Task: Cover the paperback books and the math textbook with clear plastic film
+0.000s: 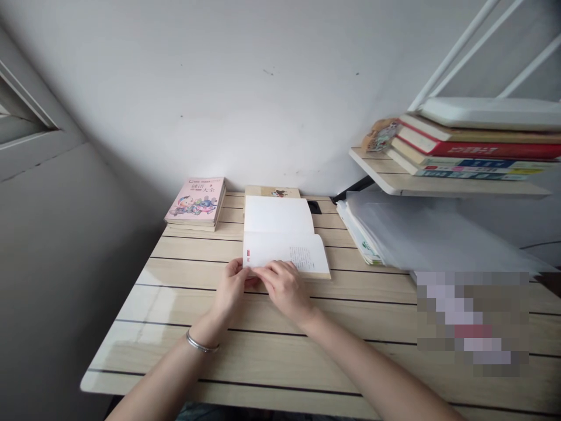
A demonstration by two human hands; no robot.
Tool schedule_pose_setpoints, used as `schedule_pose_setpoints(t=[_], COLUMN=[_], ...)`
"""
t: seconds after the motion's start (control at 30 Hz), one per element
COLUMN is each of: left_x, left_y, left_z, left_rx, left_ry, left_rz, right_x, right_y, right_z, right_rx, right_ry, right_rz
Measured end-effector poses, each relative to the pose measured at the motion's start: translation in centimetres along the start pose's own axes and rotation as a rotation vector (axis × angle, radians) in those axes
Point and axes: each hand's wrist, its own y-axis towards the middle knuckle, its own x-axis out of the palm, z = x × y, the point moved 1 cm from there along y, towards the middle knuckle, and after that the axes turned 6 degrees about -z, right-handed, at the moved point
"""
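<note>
An open book (pixel 280 219) lies on the slatted desk in front of me, its crease running left to right. The far page is blank; the near page carries a small block of print and a red mark. My left hand (pixel 236 278) pinches the book's near left corner, thumb on top and fingers beneath. Curled over the near edge, my right hand (pixel 283 286) presses on the near page, its thumb and fingertips beside the left thumb. Its fingertips are partly hidden, and I cannot tell how many sheets lie between the fingers. A bracelet (pixel 201 343) circles my left wrist.
A stack of pink-covered books (pixel 196 202) stands at the far left. Another book (pixel 267 190) lies behind the open one. To the right, a raised shelf (pixel 407 187) bears piled books (pixel 477 149); papers and a translucent folder (pixel 429 228) lie below. A blurred patch (pixel 473 321) covers something.
</note>
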Motion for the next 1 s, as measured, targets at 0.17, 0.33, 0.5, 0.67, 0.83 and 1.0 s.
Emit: schedule_pose_setpoints(t=[0.17, 0.33, 0.5, 0.67, 0.83, 1.0], left_x=[-0.2, -0.2, 0.1, 0.0, 0.2, 0.3], left_y=[0.1, -0.1, -0.2, -0.3, -0.5, -0.5], left_z=[-0.1, 0.1, 0.2, 0.3, 0.6, 0.7], left_rx=[0.005, -0.024, -0.032, -0.058, -0.081, -0.077], left_ry=[0.006, -0.006, -0.044, -0.043, -0.076, -0.081], left_rz=[0.005, -0.004, -0.015, 0.007, -0.002, -0.007], right_x=[0.1, 0.2, 0.6, 0.3, 0.3, 0.6], right_y=[-0.3, -0.2, 0.3, 0.4, 0.4, 0.8], right_z=[0.2, 0.0, -0.1, -0.7, -0.5, -0.2], right_rx=[-0.021, -0.026, 0.119, 0.158, 0.193, 0.282], right_ry=[0.024, 0.119, 0.237, 0.202, 0.202, 0.213], right_rz=[0.008, 0.026, 0.046, 0.016, 0.021, -0.004])
